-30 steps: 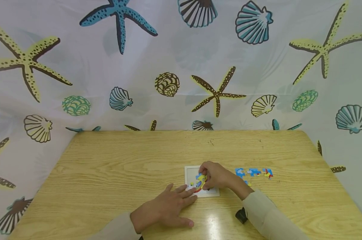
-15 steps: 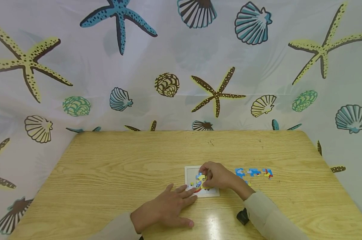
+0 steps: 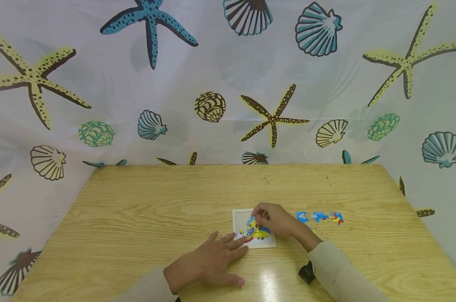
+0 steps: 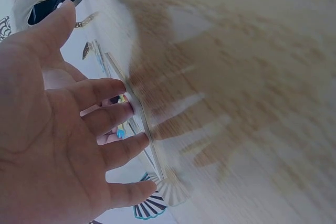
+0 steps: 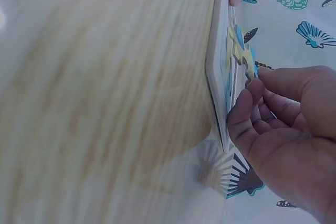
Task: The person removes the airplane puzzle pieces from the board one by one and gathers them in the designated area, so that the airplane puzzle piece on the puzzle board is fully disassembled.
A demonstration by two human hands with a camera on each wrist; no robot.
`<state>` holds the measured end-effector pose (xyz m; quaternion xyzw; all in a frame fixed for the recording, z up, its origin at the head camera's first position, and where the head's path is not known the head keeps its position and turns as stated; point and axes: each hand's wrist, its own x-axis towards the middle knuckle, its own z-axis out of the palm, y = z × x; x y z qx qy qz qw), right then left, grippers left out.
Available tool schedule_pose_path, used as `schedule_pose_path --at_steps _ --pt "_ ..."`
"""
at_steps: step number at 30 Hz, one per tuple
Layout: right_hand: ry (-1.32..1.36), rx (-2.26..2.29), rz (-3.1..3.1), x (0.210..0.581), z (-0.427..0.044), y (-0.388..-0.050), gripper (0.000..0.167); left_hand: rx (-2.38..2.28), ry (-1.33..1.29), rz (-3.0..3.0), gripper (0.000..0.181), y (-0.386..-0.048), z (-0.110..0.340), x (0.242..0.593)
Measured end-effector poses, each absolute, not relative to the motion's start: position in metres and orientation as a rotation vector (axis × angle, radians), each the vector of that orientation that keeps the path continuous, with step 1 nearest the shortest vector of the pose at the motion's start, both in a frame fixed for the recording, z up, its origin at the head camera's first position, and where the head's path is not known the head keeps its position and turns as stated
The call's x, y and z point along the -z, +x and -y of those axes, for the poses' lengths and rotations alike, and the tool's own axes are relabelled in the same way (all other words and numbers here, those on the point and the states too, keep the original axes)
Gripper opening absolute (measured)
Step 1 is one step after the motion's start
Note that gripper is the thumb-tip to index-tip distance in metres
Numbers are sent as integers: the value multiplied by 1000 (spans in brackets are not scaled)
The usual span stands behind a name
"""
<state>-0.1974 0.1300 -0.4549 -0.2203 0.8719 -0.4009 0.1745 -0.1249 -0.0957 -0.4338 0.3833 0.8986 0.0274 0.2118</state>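
White cloth [image 3: 179,84] printed with shells and starfish rises behind and beside the wooden table [image 3: 148,201], meeting its back edge at twelve o'clock. From the head view I get a wide run of wood at nine o'clock and a decent strip up to that back edge; my tightest side is five o'clock, where the right sleeve [image 3: 337,272] slants in. At seven to eight o'clock the left hand [image 3: 218,260] lies with straight, spread fingers, its fingertips touching the near-left edge of the tray [image 3: 241,218]. Over the tray's two o'clock side the right hand [image 3: 276,220] has its thumb and fingertip closed together on a puzzle piece. Around three o'clock, loose pieces [image 3: 319,216] sit in a row on the wood, apart from the tray's right edge. From the right wrist I see the pinched puzzle piece [image 5: 247,60] tilted up over the tray.
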Motion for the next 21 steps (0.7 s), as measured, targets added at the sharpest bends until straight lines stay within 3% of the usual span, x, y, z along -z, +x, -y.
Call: schedule_pose_path --at_steps 21 --pt "-678 1123 -2503 448 -131 -199 10 -76 1081 -2499 79 -125 95 432"
